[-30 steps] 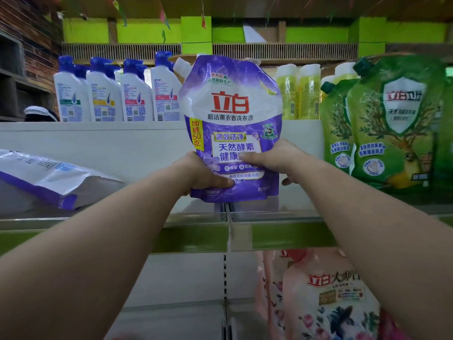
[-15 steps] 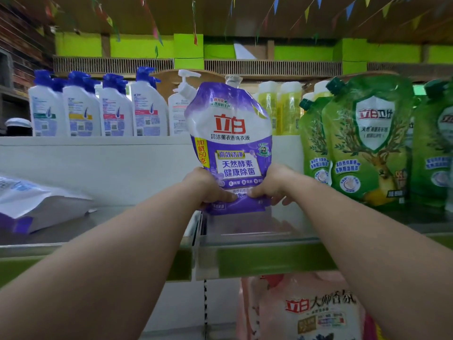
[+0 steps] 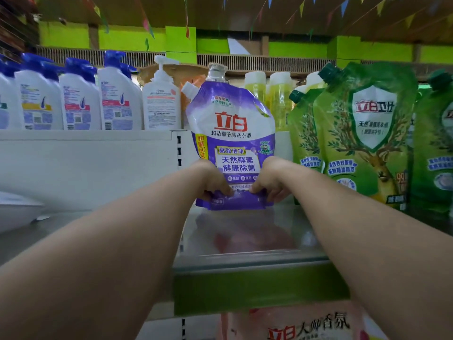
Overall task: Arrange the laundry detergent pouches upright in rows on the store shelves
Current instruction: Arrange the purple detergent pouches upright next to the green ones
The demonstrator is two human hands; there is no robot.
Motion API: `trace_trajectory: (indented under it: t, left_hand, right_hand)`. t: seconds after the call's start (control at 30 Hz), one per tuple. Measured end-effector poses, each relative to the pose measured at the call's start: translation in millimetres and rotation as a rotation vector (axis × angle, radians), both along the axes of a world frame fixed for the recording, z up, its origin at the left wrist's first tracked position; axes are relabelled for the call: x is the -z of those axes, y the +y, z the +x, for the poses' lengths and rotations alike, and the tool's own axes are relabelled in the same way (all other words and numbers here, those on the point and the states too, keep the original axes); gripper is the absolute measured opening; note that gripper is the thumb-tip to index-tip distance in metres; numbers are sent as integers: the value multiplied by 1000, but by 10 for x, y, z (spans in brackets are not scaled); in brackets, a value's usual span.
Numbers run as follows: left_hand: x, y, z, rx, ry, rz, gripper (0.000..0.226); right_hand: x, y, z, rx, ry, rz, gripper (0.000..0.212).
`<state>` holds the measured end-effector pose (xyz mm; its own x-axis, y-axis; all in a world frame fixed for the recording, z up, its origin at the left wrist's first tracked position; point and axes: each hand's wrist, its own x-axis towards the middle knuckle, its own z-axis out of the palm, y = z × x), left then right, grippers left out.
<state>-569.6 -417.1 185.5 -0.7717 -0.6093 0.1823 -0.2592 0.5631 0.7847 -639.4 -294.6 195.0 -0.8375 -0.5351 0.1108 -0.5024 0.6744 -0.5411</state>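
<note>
Both hands, left hand (image 3: 215,185) and right hand (image 3: 270,184), pinch the purple pouch (image 3: 231,143) upright by its base, left of the green pouches (image 3: 362,133). Placement looks nearly complete; release remains, and the purple row is barely begun.

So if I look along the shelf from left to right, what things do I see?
White bottles with blue caps → white pump bottle → purple pouch, gripped at its bottom by the left hand and right hand → green pouches.
</note>
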Motion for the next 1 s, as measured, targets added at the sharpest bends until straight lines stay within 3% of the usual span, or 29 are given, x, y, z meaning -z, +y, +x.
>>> trace_trajectory:
  t: [0.17,0.33,0.43,0.6,0.67,0.77,0.93,1.0]
  left_hand:
    - [47,-25,52,21,46,25,34]
    - [86,-11,130,93,79,48,51]
    - [102,3,140,107,81,51,55]
    - [134,121,198,-92,-131,-191,75]
    - [125,152,265,-104,-195,-236,68]
    - [83,235,408,-89,-263,-365,42]
    - [57,285,541,-18,-277,-461,28]
    - [75,255,588,-8,-277,-473,27]
  right_hand:
    - [36,-55,-46,-9,-17,-28,40]
    - [48,-34,-92,7,35,-78,19]
    - [65,-11,-105,45,86,-87,26]
    - [97,32,-40,131,254,-66,33]
    - [109,27,-21,133,278,-84,31]
    - [123,-12,13,103,306,-125,23]
    - [122,-85,150,20,368,-115,15]
    - [112,-116,232,-46,369,-75,22]
